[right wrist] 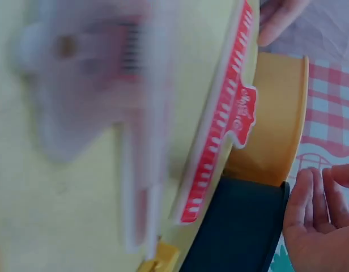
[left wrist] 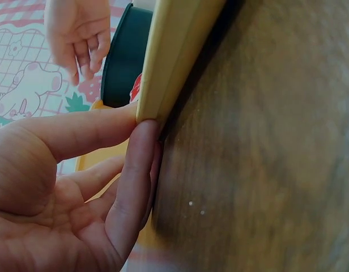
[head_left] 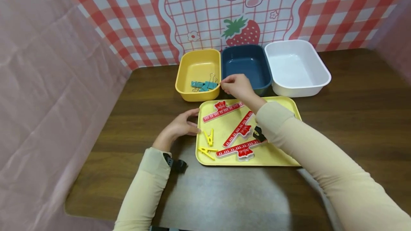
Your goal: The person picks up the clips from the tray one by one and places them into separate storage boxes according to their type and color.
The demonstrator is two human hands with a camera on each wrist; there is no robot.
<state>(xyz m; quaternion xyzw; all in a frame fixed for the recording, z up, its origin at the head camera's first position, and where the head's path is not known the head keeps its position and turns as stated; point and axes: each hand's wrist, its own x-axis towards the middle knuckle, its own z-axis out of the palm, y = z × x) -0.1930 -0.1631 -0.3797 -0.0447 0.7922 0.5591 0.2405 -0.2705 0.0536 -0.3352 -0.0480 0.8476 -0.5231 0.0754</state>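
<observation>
My left hand [head_left: 181,126] grips the left edge of a pale yellow tray [head_left: 279,156], with fingertips pinching its rim in the left wrist view. On the tray lie red clips printed with piano keys, one upper left [head_left: 221,111], one in the middle [head_left: 238,131] and one at the front [head_left: 239,149]. Two yellow clothespins, a rear one [head_left: 209,138] and a front one [head_left: 207,152], sit close to my left fingers. My right hand [head_left: 237,85] hovers over the adjoining rims of the yellow and navy bins, fingers loosely bent, nothing visible in them. Teal binder clips [head_left: 205,86] lie in the yellow bin [head_left: 199,96].
Behind the tray the navy bin [head_left: 245,60] stands between the yellow bin and a white bin [head_left: 295,65]. A checked strawberry cloth [head_left: 135,20] hangs behind them. Brown wooden table [head_left: 118,163] extends to both sides.
</observation>
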